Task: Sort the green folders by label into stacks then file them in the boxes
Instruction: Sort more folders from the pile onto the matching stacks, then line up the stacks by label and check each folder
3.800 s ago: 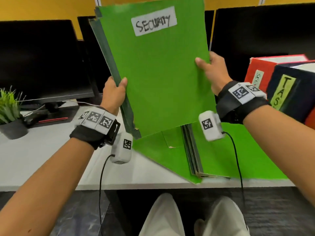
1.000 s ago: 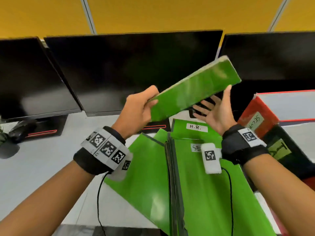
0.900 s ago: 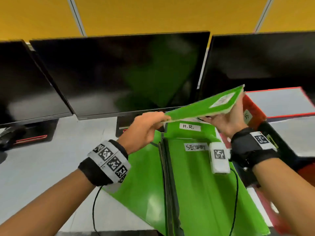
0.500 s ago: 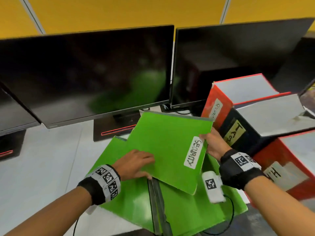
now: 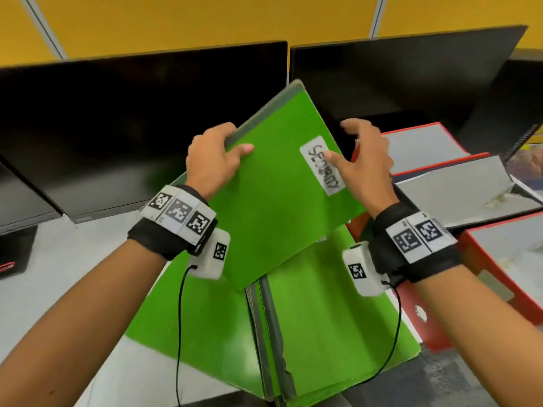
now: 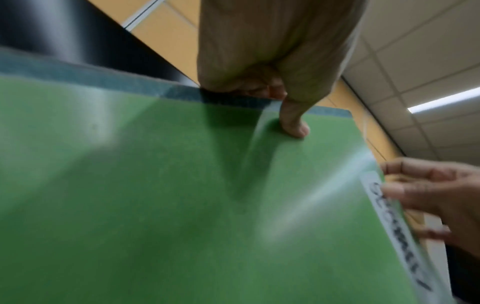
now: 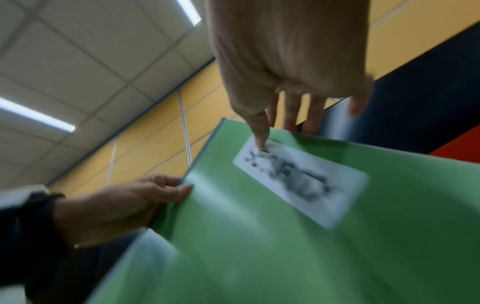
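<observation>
A white desk sits by a yellow wall, with black screens along the back. Red and black boxes stand on the right. More green folders lie flat on the desk. Above them, the left hand grips the edge of a tilted green folder marked SECURITY. The right hand has spread fingers, its thumb on the label.
</observation>
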### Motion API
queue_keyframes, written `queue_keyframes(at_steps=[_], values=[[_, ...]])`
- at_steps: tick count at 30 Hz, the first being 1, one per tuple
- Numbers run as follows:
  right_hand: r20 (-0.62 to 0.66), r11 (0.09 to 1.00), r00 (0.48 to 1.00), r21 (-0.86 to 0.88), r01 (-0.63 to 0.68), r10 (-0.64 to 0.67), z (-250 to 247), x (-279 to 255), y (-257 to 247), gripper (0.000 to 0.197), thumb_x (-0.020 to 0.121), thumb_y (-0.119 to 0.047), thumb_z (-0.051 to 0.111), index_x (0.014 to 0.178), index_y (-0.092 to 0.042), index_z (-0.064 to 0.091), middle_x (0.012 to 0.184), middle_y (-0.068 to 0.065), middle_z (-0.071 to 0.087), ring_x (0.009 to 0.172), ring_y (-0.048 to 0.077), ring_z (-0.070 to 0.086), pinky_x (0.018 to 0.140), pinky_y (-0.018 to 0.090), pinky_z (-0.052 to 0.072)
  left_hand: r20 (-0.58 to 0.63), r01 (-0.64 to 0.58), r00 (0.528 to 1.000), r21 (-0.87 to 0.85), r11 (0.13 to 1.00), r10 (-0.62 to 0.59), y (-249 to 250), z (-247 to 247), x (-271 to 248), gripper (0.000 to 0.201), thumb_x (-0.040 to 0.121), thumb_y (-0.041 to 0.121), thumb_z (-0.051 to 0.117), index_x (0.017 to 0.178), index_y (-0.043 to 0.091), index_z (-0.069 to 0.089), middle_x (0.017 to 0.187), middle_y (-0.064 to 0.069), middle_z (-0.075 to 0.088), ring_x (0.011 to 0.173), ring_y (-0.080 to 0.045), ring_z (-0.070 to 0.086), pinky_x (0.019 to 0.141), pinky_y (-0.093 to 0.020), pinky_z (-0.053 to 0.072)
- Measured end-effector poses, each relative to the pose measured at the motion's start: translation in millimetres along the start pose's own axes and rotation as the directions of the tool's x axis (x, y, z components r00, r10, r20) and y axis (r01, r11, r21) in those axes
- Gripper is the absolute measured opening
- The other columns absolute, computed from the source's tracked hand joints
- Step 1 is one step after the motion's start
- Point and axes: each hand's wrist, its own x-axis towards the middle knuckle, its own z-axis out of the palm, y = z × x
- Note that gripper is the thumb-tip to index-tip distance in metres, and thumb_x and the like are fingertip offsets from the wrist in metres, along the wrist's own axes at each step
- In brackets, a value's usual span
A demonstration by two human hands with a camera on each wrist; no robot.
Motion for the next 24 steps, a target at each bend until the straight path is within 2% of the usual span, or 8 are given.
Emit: queue_keyframes(at_steps=[2,5,8,11,14,17,21,24], values=[[-0.054,0.989,0.991,-0.081,-0.124,0.12,3.1,-8.9,10.7,0.073,0.077,-0.034,0.072,0.138,-0.02,0.034,0.146,0.008,0.032,0.134,0.027,0.029,0.107,0.046,0.027,-0.052,0.081,0.995,-0.005,0.997,-0.081,-2.5,-5.7,-2.8,0.024,0.087,0.034,0.061,0.082,0.015,0.048,0.072,-0.004,0.043,0.077,-0.021,0.043,0.067,-0.029,0.03],[0.043,0.969,0.974,0.1,-0.228,0.224,15.6,-24.1,31.2,0.096,0.076,-0.033,0.074,0.147,-0.013,0.013,0.153,0.012,0.018,0.142,0.027,0.016,0.116,0.047,0.018,-0.109,0.161,0.981,-0.011,0.987,-0.161,-13.1,-14.7,-7.8,0.027,0.089,0.033,0.059,0.079,0.015,0.041,0.068,-0.003,0.04,0.079,-0.022,0.039,0.069,-0.031,0.031],[0.154,0.92,0.952,0.257,-0.298,0.265,25.9,-34.8,39.4,0.098,0.08,-0.032,0.07,0.149,-0.013,0.004,0.156,0.008,0.015,0.143,0.021,0.018,0.117,0.045,0.021,-0.143,0.185,0.968,-0.148,0.971,-0.207,-24.7,-23.9,-10.3,0.03,0.09,0.028,0.058,0.07,0.015,0.039,0.06,0.002,0.03,0.07,-0.019,0.033,0.062,-0.028,0.025],[0.266,0.883,0.922,0.306,-0.357,0.281,31.5,-38.2,36.6,0.091,0.085,-0.036,0.063,0.149,-0.02,0.0,0.149,0.007,0.032,0.128,0.023,0.044,0.106,0.039,0.037,-0.113,0.252,0.938,-0.422,0.871,-0.326,-39.1,-20.0,-7.6,0.037,0.09,0.023,0.057,0.061,0.023,0.033,0.06,0.002,0.03,0.058,-0.012,0.03,0.056,-0.027,0.027],[0.234,0.898,0.93,0.275,-0.343,0.284,37.8,-36.0,37.4,0.086,0.086,-0.033,0.063,0.149,-0.018,0.006,0.147,0.005,0.036,0.129,0.019,0.042,0.107,0.031,0.033,0.039,0.38,0.895,-0.587,0.715,-0.444,-41.9,2.3,-16.7,0.011,0.091,0.015,0.055,0.081,0.018,0.056,0.083,-0.008,0.058,0.079,-0.02,0.055,0.076,-0.034,0.049],[0.164,0.903,0.913,0.158,-0.399,0.374,44.6,-39.2,46.7,0.078,0.085,-0.024,0.065,0.146,-0.009,0.018,0.149,0.013,0.028,0.137,0.026,0.031,0.115,0.038,0.025,0.287,0.587,0.807,-0.489,0.645,-0.516,-55.1,50.6,-43.1,0.029,0.088,0.01,0.056,0.116,0.003,0.054,0.117,-0.018,0.062,0.107,-0.031,0.06,0.097,-0.047,0.048],[0.196,0.848,0.825,-0.118,-0.516,0.53,50.5,-61.7,73.1,0.068,0.083,-0.03,0.065,0.137,-0.005,0.031,0.135,0.018,0.034,0.125,0.036,0.039,0.106,0.048,0.033,0.513,0.719,0.669,-0.266,0.642,-0.537,-70.7,102.4,-87.8,0.04,0.083,0.007,0.058,0.121,-0.002,0.052,0.12,-0.022,0.06,0.112,-0.037,0.058,0.097,-0.05,0.048],[0.262,0.789,0.748,-0.294,-0.54,0.61,54.2,-81.9,95.3,0.067,0.082,-0.033,0.065,0.133,-0.003,0.033,0.134,0.019,0.035,0.126,0.038,0.037,0.104,0.048,0.031,0.566,0.761,0.517,0.04,0.648,-0.642,-77.3,122.6,-114.3,0.066,0.074,0.028,0.068,0.13,0.001,0.047,0.132,-0.021,0.05,0.121,-0.036,0.049,0.101,-0.045,0.045]])
